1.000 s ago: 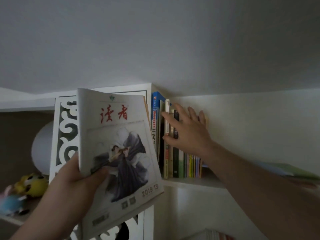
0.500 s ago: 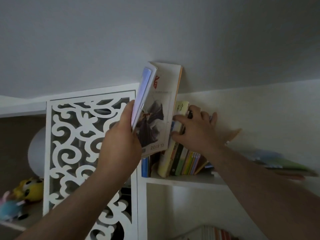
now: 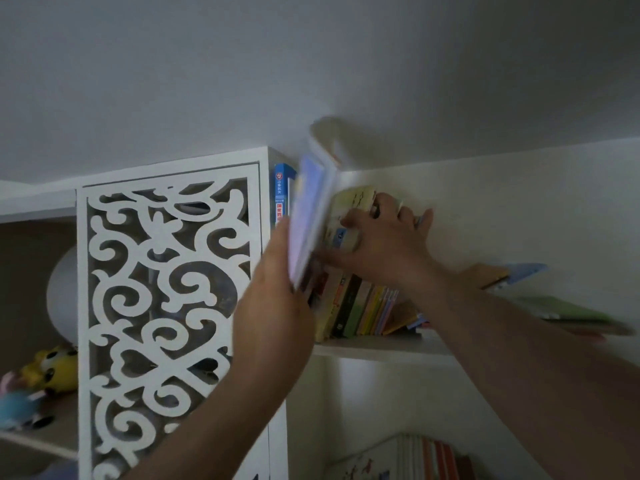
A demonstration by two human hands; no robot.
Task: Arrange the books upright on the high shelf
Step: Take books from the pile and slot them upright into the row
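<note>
Left hand (image 3: 273,299) pinches thin magazine (image 3: 311,209) low at its edge, looks light and floppy, support near spine; right hand (image 3: 384,244) grips leaning books (image 3: 353,303) aside.

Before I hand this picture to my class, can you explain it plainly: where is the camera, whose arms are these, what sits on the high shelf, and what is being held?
There is no machine here. The camera is worn on a person's head and looks up at a high shelf; the two arms are that person's own. The left hand grips a thin magazine, blurred by motion, and holds it between a blue book and a row of leaning books. The right hand holds the tops of those leaning books. Farther right, a few books lie flat. At the left are a white carved panel and soft toys on a lower shelf.
</note>
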